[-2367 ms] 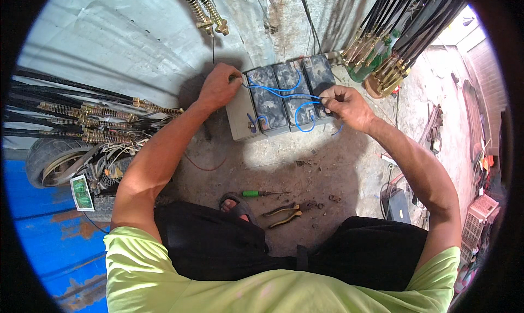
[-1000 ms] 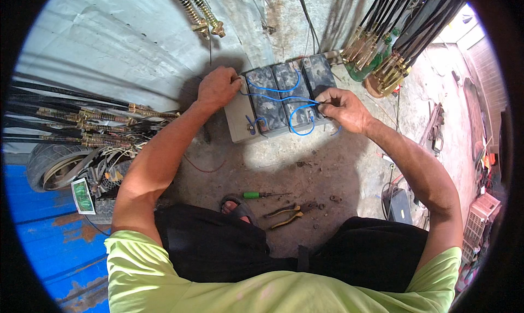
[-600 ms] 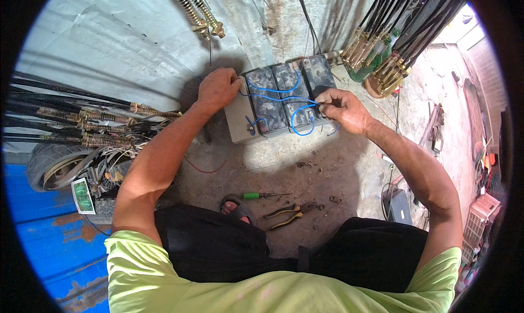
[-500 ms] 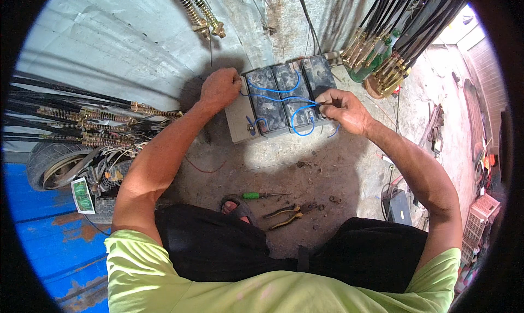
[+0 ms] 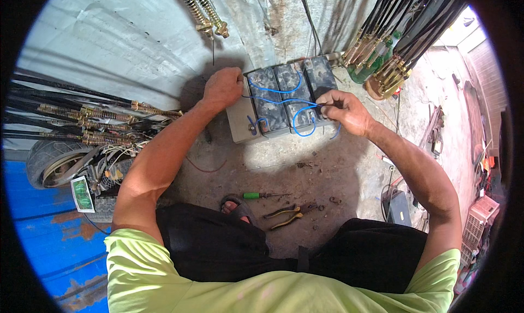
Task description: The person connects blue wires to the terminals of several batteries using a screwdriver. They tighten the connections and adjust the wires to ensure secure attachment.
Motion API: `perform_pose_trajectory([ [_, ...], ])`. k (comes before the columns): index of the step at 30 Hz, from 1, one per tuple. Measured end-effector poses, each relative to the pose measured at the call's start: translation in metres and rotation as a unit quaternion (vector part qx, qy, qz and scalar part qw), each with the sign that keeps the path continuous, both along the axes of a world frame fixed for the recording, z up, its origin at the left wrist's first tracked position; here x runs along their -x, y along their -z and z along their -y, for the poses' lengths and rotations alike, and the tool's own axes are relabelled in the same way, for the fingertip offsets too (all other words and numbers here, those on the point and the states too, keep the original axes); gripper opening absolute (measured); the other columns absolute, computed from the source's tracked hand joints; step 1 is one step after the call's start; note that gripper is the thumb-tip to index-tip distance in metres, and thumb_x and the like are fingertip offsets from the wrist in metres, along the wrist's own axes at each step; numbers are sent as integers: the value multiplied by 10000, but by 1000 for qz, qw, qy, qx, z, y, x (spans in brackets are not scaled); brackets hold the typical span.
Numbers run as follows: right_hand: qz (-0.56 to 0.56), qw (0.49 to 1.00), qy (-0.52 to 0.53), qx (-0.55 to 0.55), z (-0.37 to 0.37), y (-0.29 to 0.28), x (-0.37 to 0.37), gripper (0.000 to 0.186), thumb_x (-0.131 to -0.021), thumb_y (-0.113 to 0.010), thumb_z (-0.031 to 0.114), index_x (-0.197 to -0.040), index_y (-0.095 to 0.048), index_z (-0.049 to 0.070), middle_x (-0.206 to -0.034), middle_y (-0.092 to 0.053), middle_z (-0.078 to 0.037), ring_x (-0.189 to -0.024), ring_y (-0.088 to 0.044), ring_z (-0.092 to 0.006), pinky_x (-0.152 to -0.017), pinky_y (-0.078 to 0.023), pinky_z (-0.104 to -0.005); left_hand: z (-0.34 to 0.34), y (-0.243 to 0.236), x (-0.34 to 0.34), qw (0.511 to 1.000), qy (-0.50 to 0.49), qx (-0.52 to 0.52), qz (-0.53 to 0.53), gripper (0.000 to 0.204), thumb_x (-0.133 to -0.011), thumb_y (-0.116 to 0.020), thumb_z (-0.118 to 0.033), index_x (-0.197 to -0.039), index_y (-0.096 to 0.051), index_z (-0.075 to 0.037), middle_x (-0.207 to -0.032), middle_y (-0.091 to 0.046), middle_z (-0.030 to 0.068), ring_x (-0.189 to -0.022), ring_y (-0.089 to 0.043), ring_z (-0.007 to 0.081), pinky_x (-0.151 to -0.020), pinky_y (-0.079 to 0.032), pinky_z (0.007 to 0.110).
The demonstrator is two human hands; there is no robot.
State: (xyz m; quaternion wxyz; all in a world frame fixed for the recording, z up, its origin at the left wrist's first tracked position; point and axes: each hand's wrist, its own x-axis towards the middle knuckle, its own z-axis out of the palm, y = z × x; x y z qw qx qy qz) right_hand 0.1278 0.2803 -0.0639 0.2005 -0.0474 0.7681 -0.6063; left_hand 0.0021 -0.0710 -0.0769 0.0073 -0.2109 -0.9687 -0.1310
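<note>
A row of several batteries (image 5: 267, 110) stands on the concrete floor against the wall, dusty dark tops beside a plain grey one (image 5: 240, 119) at the left end. Blue wires (image 5: 281, 102) loop across their tops. My left hand (image 5: 224, 86) is closed at the upper corner of the grey battery, pinching the far end of a blue wire, its fingertips partly hidden. My right hand (image 5: 346, 112) pinches blue wire between thumb and fingers over the right-hand batteries. A green-handled screwdriver (image 5: 254, 195) and yellow-handled pliers (image 5: 286, 219) lie on the floor below, near my sandaled foot.
Cables with brass springs (image 5: 106, 116) project from the left above a tyre (image 5: 46, 160) and blue corrugated sheet (image 5: 33, 204). Upright cable bundles stand by a green bottle (image 5: 360, 73) at back right. Springs (image 5: 202, 18) hang at the top. A plastic crate (image 5: 480, 220) sits far right.
Since the oldest frame my left hand has moved slightly down, and the blue wire between my hands lies lower and straighter. Over the last second both hands have barely moved.
</note>
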Motion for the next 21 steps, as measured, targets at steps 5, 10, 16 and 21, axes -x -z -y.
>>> perform_pose_trajectory([
  [5, 5, 1000, -1, -18, -4, -1, 0, 217, -928, -669, 116, -1112, -694, 3, -950, -709, -22, -869, -632, -97, -820, -515, -277, -8, -18, -8, 998, -45, 15, 48, 266, -923, -626, -299, -904, -690, -41, -945, -704, 202, -940, -672, 410, -837, -523, 520],
  [10, 6, 1000, -8, -6, 0, -3, 1, 216, -928, -670, 111, -1113, -692, 2, -943, -706, -17, -863, -629, -96, -816, -512, -275, 3, -3, -3, 999, -30, 24, 22, 302, -930, -629, -333, -905, -695, -39, -948, -707, 207, -936, -677, 410, -834, -520, 525],
  [16, 9, 1000, -4, -2, -5, 4, 0, 220, -922, -673, 100, -1119, -693, 6, -927, -697, -10, -858, -627, -95, -815, -511, -275, -6, -14, -7, 998, -34, 16, 58, 298, -942, -609, -329, -909, -673, -40, -943, -692, 203, -942, -660, 419, -825, -509, 536],
  [21, 3, 1000, -1, 2, -1, -1, -1, 219, -915, -668, 92, -1116, -698, 9, -905, -685, -2, -846, -621, -92, -808, -509, -275, -3, -7, -1, 999, 10, 35, 7, 288, -947, -595, -317, -913, -640, -35, -945, -677, 204, -953, -649, 431, -828, -498, 553],
])
